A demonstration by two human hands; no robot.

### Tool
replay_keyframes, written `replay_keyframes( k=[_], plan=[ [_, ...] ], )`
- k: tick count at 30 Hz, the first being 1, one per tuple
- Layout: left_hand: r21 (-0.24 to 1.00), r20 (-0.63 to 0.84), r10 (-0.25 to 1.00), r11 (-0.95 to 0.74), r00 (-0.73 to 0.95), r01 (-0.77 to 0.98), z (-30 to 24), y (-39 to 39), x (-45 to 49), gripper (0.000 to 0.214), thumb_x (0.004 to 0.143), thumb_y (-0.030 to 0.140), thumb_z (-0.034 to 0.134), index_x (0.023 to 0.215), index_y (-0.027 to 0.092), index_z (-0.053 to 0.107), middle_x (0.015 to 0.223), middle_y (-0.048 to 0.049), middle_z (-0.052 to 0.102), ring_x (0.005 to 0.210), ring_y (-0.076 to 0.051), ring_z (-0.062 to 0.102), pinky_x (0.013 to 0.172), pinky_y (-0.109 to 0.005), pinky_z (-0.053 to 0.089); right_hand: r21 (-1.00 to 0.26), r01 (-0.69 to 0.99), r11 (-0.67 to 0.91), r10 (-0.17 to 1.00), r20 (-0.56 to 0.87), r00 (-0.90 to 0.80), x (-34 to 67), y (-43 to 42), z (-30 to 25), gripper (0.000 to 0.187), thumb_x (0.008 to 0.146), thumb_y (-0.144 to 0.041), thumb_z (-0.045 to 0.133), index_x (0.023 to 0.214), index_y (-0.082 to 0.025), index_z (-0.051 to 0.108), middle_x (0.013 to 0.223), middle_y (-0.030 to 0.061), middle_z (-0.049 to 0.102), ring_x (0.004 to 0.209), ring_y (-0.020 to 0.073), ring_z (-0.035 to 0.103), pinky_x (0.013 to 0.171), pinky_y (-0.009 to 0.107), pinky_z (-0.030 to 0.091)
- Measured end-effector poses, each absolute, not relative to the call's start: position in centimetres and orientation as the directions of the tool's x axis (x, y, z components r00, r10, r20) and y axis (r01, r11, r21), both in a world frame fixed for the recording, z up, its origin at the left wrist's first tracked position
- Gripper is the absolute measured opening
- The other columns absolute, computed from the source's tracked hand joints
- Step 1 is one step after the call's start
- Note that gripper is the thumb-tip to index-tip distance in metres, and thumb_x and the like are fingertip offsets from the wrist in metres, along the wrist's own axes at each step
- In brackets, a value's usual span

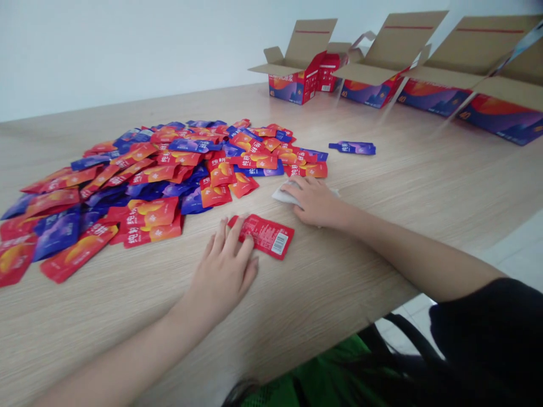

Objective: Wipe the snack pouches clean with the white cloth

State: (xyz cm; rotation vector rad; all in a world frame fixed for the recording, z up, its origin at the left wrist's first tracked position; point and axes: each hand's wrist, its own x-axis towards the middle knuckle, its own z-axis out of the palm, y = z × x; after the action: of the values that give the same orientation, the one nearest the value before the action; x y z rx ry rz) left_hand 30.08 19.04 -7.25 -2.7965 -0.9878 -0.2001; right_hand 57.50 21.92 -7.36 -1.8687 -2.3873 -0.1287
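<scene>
My left hand rests on the end of a red pouch that lies flat on the table, its barcode side up. The fingers are stretched out over it, not wrapped round it. To the right, my right hand lies over a white cloth or tissue, most of it hidden under the palm and fingers. Just beyond both hands spreads a large pile of red and blue pouches, each printed with white characters. A blue pouch lies apart from the pile, farther back on the right.
Several printed cardboard boxes stand with flaps raised along the back right of the wooden table. A white wall rises behind. The table's near edge runs in front of my body at the lower right.
</scene>
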Motion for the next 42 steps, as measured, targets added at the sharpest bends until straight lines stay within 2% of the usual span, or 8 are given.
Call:
replay_keyframes(
  k=[4,7,12,15,20,25,32,42],
  plan=[
    [-0.099,0.179,0.615,-0.765,0.768,0.636,-8.1,19.5,30.1,0.048,0.098,0.038,0.042,0.134,0.009,0.054,0.142,-0.0259,0.048,0.131,-0.044,0.045,0.103,-0.06,0.042,-0.063,0.973,0.224,0.967,0.137,-0.214,58.3,22.6,-7.3,0.056,0.079,-0.017,0.055,0.136,-0.018,0.054,0.14,0.0158,0.048,0.121,0.0385,0.047,0.097,0.052,0.045],
    [-0.125,0.169,0.618,-0.76,0.768,0.638,-7.7,19.0,30.6,0.049,0.098,0.042,0.042,0.133,0.011,0.056,0.129,-0.0234,0.056,0.121,-0.04,0.051,0.099,-0.057,0.044,-0.222,0.96,0.173,0.973,0.186,-0.132,59.2,23.1,-7.0,0.048,0.079,-0.011,0.05,0.125,-0.017,0.061,0.129,0.0136,0.056,0.118,0.0328,0.051,0.098,0.048,0.045],
    [-0.143,0.15,0.63,-0.749,0.762,0.647,-7.1,18.6,31.4,0.047,0.098,0.04,0.042,0.136,0.017,0.055,0.114,-0.0187,0.057,0.098,-0.036,0.056,0.08,-0.05,0.048,-0.466,0.853,0.234,0.909,0.417,-0.021,57.4,21.8,-4.9,0.045,0.08,-0.009,0.044,0.122,-0.013,0.058,0.124,0.0123,0.059,0.115,0.0239,0.055,0.101,0.039,0.043],
    [-0.083,0.163,0.611,-0.774,0.774,0.628,-7.3,18.2,31.7,0.047,0.097,0.037,0.042,0.136,0.012,0.053,0.112,-0.0191,0.056,0.1,-0.035,0.054,0.079,-0.049,0.048,-0.405,0.837,0.369,0.851,0.509,-0.129,53.9,19.7,-4.6,0.044,0.087,-0.016,0.044,0.13,-0.014,0.051,0.134,0.0122,0.054,0.126,0.025,0.047,0.107,0.042,0.038],
    [0.056,0.164,0.595,-0.802,0.787,0.595,-7.5,17.4,31.8,0.036,0.093,0.033,0.045,0.115,0.009,0.063,0.113,-0.0194,0.055,0.104,-0.035,0.053,0.083,-0.05,0.047,-0.201,0.822,0.533,0.822,0.354,-0.446,50.4,18.7,-7.2,0.044,0.097,-0.034,0.042,0.134,-0.014,0.054,0.139,0.0152,0.054,0.127,0.0324,0.043,0.105,0.053,0.033],
    [0.058,0.243,0.621,-0.776,0.745,0.628,-7.7,18.1,31.1,0.053,0.094,0.031,0.045,0.138,0.002,0.045,0.143,-0.0248,0.043,0.131,-0.039,0.04,0.102,-0.054,0.04,-0.189,0.756,0.626,0.769,0.313,-0.558,53.5,20.6,-7.9,0.049,0.09,-0.035,0.052,0.135,-0.014,0.055,0.141,0.0146,0.053,0.128,0.0308,0.044,0.106,0.049,0.033],
    [0.047,0.16,0.613,-0.788,0.774,0.614,-8.4,18.6,31.0,0.053,0.097,0.03,0.039,0.143,0.005,0.04,0.156,-0.0213,0.032,0.141,-0.038,0.034,0.109,-0.055,0.037,-0.19,0.757,0.625,0.775,0.265,-0.574,55.2,21.1,-7.5,0.058,0.084,-0.032,0.056,0.138,-0.014,0.052,0.145,0.0157,0.049,0.131,0.0312,0.041,0.109,0.05,0.029],
    [0.024,0.214,0.595,-0.796,0.775,0.605,-8.4,18.3,31.1,0.054,0.097,0.028,0.038,0.142,0.0,0.042,0.142,-0.0237,0.048,0.134,-0.04,0.041,0.107,-0.058,0.04,-0.315,0.726,0.611,0.791,0.279,-0.545,54.5,20.7,-7.5,0.058,0.08,-0.027,0.057,0.138,-0.018,0.052,0.145,0.0128,0.05,0.132,0.0293,0.041,0.11,0.05,0.029]
  ],
)
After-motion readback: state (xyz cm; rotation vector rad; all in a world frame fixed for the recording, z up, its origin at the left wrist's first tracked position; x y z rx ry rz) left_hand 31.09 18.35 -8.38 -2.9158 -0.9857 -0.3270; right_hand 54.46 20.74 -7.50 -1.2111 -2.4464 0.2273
